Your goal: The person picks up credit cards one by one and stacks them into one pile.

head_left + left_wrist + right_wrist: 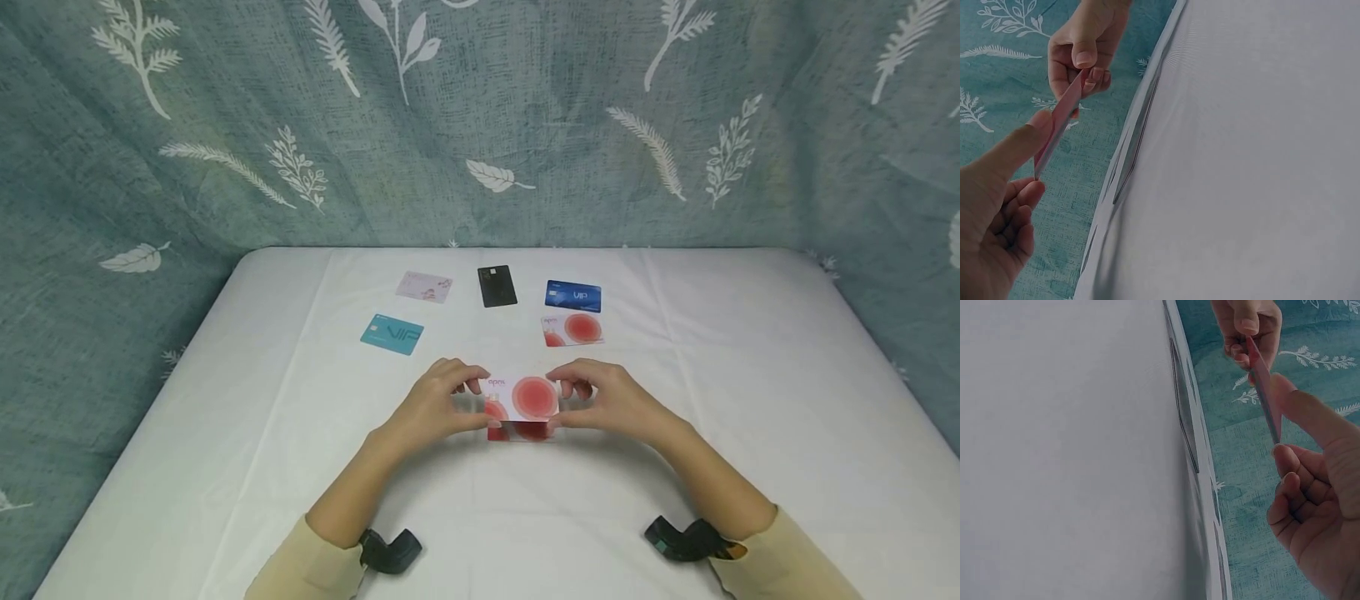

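Both hands hold up a white card with red circles [535, 398] between them. My left hand [438, 400] pinches its left end between thumb and fingers, and my right hand [611, 398] pinches the right end the same way. Below the card's lower edge shows a darker red-and-white strip [517, 432], its upper part hidden by the card. In the left wrist view the card [1060, 122] appears nearly edge-on between the thumb and fingers of each hand. The right wrist view also shows the card [1266, 394] thin and tilted.
Behind the hands lie a teal VIP card [392, 334], a pale pink card [424, 287], a black card [497, 286], a blue VIP card [573, 296] and another red-circle card [572, 330]. They rest on a white-covered table [225, 467], with a leaf-patterned teal curtain [555, 125] behind.
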`<state>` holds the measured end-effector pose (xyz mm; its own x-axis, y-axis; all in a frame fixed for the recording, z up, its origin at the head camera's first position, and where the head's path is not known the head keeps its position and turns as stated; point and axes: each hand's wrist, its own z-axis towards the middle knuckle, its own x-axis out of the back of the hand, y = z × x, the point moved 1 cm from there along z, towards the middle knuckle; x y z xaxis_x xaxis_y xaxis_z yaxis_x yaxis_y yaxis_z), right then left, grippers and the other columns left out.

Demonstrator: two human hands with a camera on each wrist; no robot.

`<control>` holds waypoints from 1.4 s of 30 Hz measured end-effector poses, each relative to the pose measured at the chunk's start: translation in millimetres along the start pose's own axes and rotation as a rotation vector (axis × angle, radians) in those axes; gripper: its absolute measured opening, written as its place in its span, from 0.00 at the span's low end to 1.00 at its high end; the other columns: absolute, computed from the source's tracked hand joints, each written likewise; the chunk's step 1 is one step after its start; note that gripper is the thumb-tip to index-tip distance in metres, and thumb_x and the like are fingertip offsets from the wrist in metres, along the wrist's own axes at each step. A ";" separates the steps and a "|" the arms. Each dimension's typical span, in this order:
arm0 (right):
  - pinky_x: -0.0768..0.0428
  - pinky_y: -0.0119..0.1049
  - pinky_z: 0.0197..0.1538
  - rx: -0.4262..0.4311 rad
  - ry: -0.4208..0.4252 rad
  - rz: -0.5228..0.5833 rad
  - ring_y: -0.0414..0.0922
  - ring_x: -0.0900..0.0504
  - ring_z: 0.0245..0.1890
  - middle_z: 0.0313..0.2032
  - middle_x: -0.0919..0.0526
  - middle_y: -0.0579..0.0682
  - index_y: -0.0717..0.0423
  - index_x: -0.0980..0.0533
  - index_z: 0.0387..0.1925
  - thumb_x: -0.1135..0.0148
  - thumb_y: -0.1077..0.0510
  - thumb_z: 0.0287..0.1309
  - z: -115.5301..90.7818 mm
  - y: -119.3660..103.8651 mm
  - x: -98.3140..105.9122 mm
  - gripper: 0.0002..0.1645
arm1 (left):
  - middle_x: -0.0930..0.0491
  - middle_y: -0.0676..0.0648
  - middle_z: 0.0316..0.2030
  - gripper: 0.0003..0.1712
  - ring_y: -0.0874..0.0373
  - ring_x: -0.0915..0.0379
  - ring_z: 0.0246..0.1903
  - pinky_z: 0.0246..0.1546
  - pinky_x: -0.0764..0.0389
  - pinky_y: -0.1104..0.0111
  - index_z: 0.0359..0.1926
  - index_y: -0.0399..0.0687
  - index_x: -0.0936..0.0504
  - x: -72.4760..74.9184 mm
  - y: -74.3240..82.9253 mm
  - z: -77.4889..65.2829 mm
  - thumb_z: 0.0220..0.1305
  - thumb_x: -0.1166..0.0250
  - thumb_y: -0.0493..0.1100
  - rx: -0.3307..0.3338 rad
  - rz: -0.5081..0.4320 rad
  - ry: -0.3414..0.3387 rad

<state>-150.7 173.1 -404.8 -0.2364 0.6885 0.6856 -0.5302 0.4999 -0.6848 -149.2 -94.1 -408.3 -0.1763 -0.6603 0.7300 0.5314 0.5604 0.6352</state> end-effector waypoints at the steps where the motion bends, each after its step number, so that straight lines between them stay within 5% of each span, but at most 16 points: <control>1: 0.26 0.33 0.33 -0.012 -0.007 0.002 0.39 0.30 0.30 0.29 0.22 0.47 0.56 0.21 0.46 0.20 0.54 0.35 0.2 0.1 -0.7 0.31 | 0.24 0.52 0.34 0.32 0.56 0.31 0.39 0.40 0.25 0.67 0.49 0.42 0.20 -0.5 -0.9 -0.2 0.42 0.22 0.48 -0.001 0.000 0.001; 27: 0.28 0.28 0.32 -0.125 -0.081 0.031 0.40 0.29 0.29 0.28 0.24 0.43 0.54 0.21 0.43 0.20 0.48 0.33 1.0 10.5 -9.3 0.32 | 0.26 0.54 0.31 0.34 0.58 0.33 0.35 0.38 0.29 0.72 0.45 0.43 0.20 -17.9 -19.2 -0.9 0.35 0.20 0.51 -0.038 -0.002 0.005; 42: 0.29 0.27 0.31 -0.138 -0.106 0.025 0.36 0.30 0.26 0.27 0.25 0.41 0.53 0.21 0.42 0.20 0.46 0.32 0.0 17.2 -14.0 0.32 | 0.26 0.55 0.31 0.34 0.63 0.36 0.34 0.37 0.30 0.72 0.46 0.42 0.20 -22.3 -19.2 -1.9 0.36 0.20 0.50 0.003 0.032 -0.041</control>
<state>-156.5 172.0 -426.2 -0.3369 0.6459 0.6851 -0.4079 0.5557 -0.7245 -153.9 -91.1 -437.3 -0.1933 -0.6205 0.7600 0.5350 0.5827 0.6118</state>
